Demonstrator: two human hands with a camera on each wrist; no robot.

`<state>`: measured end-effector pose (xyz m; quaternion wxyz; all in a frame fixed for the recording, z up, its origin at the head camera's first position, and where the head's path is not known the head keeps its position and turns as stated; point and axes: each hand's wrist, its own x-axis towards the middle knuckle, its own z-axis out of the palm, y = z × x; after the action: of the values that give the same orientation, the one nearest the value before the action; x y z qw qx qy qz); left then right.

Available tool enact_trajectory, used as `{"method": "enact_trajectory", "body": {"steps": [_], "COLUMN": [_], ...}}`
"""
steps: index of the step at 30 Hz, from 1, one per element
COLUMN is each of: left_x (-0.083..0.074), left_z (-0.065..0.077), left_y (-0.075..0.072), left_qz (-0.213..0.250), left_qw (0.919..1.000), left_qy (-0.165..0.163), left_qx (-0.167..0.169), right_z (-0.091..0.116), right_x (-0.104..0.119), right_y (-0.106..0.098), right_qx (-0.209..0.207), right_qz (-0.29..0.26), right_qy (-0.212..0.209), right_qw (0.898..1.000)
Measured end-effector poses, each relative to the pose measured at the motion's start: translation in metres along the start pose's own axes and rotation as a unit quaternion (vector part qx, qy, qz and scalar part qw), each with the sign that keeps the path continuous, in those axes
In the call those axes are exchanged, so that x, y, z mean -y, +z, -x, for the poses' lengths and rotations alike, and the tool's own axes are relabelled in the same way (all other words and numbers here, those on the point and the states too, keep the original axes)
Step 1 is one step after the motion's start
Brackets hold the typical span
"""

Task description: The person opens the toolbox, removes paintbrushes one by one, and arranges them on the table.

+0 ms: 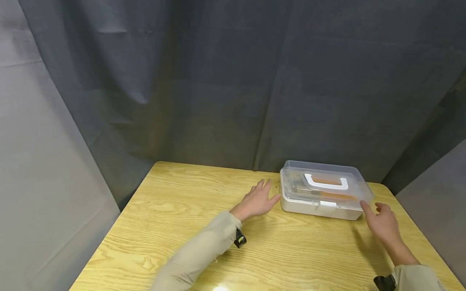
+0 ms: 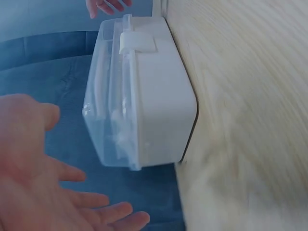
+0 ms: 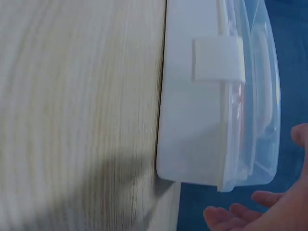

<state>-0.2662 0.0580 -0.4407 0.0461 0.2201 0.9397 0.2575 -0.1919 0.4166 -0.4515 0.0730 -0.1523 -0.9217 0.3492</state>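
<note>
A white plastic storage box with a clear lid, a white carry handle and a white front latch stands at the back right of the table. Through the lid some orange shapes show, too blurred to name. My left hand is beside the box's left end, fingers spread and holding nothing. At the other end is my right hand, near the front right corner, its fingers loosely bent around nothing. In both wrist views the latch lies down over the box's rim, and a gap shows between each hand and the box.
The wood-grain table ends just behind the box, against a dark grey curtain. Light grey panels stand at the left and right sides. A dark band with a small device sits at my left wrist.
</note>
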Motion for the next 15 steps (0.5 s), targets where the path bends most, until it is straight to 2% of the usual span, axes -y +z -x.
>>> {"method": "enact_trajectory", "body": {"steps": [5, 8, 15], "left_x": [-0.009, -0.013, -0.020], "left_z": [-0.026, -0.039, -0.054], "left_y": [0.015, 0.021, 0.035], "left_qz": [0.075, 0.124, 0.219], "left_qw": [0.9972, 0.9922, 0.9753], "left_qy": [-0.002, -0.001, 0.001], "left_qx": [0.002, -0.002, -0.031], "right_z": [-0.020, -0.030, -0.050], "right_x": [-0.001, -0.003, -0.007], "right_y": [-0.007, -0.009, -0.006], "right_qx": [0.004, 0.013, 0.050], "right_qz": [-0.022, -0.032, -0.102], "right_qy": [0.013, 0.006, -0.007], "right_qw": [1.000, 0.999, 0.993]}}
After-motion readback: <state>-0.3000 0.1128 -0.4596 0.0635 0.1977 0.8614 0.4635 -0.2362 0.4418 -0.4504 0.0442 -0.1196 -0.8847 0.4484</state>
